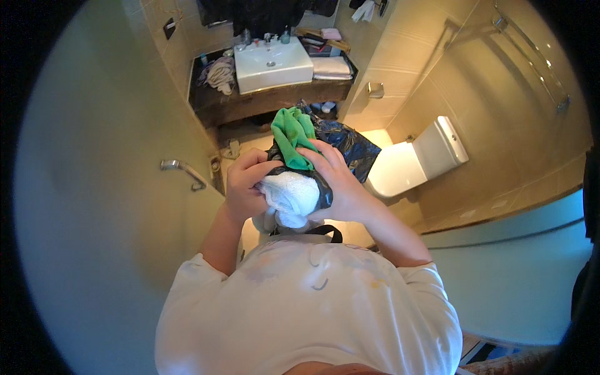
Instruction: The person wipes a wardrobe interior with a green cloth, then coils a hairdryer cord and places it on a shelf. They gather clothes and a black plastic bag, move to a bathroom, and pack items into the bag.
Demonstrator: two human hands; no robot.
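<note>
In front of my chest, my left hand (248,185) grips a bundled white terry cloth (293,194) together with the edge of a black plastic bag (347,140). From the other side, my right hand (340,178) closes around the same bundle, its fingers lying over a green cloth (293,133). The green cloth is crumpled on top of the bag, on the far side of the white one. Loose black plastic hangs out beyond my right hand. Whether anything else is inside the bag is hidden.
A white basin (274,65) stands on a dark counter (281,98), flanked by a crumpled towel (221,75) and a folded towel (331,68). The toilet (398,168) is close at right. A door handle (180,171) juts out at left; a towel rack (529,58) hangs upper right.
</note>
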